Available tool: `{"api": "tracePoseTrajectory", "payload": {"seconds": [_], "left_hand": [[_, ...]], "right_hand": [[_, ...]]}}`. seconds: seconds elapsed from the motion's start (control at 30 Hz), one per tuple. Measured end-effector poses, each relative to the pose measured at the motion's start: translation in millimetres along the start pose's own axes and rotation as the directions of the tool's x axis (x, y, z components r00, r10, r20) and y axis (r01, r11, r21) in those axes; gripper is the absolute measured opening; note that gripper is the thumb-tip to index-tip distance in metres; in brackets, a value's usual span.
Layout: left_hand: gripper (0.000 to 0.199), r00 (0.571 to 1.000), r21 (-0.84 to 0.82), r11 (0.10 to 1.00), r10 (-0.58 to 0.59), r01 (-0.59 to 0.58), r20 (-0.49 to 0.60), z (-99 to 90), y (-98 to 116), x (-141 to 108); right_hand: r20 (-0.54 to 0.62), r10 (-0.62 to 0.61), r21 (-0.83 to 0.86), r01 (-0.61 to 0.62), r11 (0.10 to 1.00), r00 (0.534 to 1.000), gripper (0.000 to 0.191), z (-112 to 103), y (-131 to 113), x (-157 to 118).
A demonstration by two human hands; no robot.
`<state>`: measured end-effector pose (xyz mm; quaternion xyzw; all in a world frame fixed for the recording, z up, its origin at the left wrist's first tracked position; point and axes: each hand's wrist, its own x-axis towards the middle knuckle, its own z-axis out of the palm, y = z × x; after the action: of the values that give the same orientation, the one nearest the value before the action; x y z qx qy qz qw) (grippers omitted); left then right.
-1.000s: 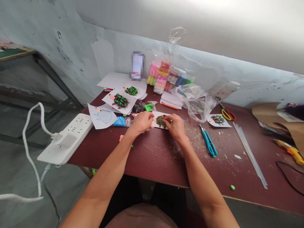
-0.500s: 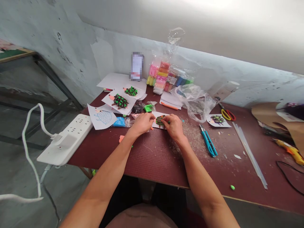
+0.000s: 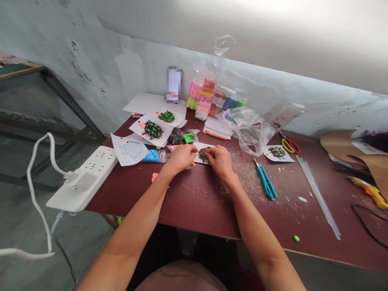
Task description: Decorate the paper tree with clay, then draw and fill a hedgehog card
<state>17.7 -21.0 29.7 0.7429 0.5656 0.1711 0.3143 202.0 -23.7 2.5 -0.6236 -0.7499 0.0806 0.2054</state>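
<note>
1. The hedgehog card (image 3: 203, 153), lying on the tabletop (image 3: 194, 194), is touched by the right hand (image 3: 222, 161), fingers bunched; whether a piece is pinched cannot be told.
2. Beside the card's left end, the left hand's (image 3: 181, 157) fingers are curled (their grip is hidden).
3. Fine detail seems to be being set; light pressure and a steadied card are called for.
4. Beyond the card, green clay (image 3: 188, 138) is kept; well right, a teal cutter (image 3: 266, 180).

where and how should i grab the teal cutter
Probably by the wide rear half of the teal cutter, coming from the near side: it lies flat, that end nearer, its narrow tip pointing away. A pinch across its long sides should suit.
</note>
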Motion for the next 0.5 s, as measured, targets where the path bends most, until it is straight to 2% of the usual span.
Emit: {"api": "tracePoseTrajectory", "payload": {"seconds": [0.5], "left_hand": [[0.03, 1.0, -0.01, 1.0, -0.008, 0.008, 0.011, -0.1, 0.3, -0.4]], "right_hand": [[-0.013, 0.032, -0.017, -0.033, 0.999, 0.999, 0.014, -2.4, -0.4, -2.0]]}}
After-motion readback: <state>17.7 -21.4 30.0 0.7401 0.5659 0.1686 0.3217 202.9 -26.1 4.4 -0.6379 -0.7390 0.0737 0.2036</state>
